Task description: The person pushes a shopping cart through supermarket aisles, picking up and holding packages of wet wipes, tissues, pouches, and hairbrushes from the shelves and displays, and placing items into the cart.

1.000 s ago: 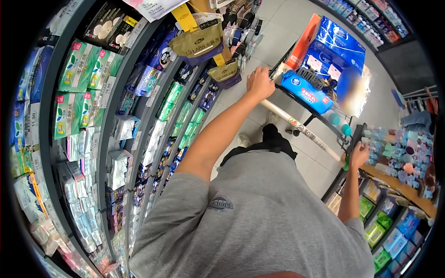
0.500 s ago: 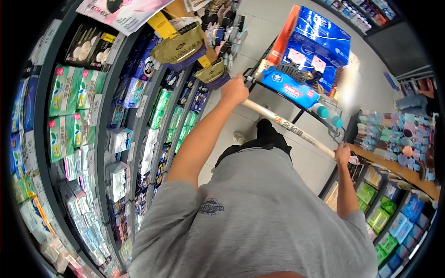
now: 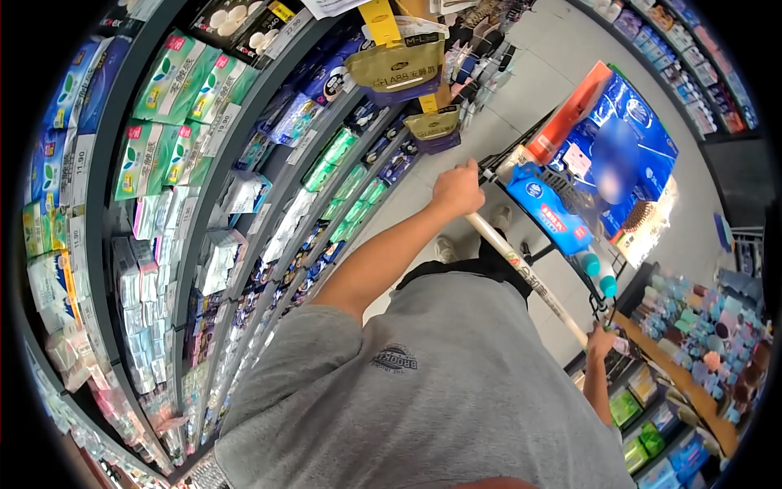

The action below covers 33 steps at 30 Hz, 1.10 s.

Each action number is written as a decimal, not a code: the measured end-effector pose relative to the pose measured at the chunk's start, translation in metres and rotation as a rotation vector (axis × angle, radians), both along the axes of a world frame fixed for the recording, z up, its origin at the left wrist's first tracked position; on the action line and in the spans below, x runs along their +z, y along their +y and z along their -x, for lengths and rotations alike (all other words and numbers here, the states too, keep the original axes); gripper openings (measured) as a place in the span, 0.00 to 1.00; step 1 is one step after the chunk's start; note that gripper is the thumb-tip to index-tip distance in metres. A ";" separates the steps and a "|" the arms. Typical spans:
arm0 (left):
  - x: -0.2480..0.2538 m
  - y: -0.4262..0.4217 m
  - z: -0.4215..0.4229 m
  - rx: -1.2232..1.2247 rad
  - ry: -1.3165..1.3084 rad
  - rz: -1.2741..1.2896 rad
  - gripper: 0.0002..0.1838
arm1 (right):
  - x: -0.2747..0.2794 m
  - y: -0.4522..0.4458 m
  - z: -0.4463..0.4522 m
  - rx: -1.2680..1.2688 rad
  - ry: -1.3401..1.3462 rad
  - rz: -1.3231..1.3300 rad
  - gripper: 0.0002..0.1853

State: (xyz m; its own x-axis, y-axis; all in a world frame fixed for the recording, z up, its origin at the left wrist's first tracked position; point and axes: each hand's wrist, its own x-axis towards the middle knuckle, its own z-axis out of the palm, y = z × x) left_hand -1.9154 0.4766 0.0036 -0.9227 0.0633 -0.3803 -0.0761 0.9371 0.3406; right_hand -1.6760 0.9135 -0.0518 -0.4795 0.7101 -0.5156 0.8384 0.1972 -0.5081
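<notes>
My left hand (image 3: 459,192) is wrapped round the far-left end of the pale shopping cart handle (image 3: 533,281), which has printed lettering. At its other end, my right hand (image 3: 601,341) is closed on the bar near the cart's corner. In the cart lie a blue pack of wipes (image 3: 547,208), a large blue package (image 3: 635,134) and an orange-red box (image 3: 570,110). Beside the wipes are bottles with teal caps (image 3: 599,274). A brown hairbrush (image 3: 641,218) shows at the cart's right side. Blur covers part of the large blue package.
Shelves of green sanitary pad packs (image 3: 175,73) and other packaged goods line the left. Gold-and-purple pouches (image 3: 399,69) hang out from them near my left hand. On the right stands a wooden-edged display (image 3: 692,383) of small colourful items. Pale floor tiles (image 3: 542,49) run ahead.
The cart and both hands have shifted right and down in view, and the left shelves have swung right and take up more of the picture. Both hands keep their hold on the handle.
</notes>
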 end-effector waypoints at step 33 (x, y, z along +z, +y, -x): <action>-0.017 0.050 0.045 0.110 0.105 -0.225 0.18 | -0.007 0.093 0.073 0.183 0.314 -0.283 0.21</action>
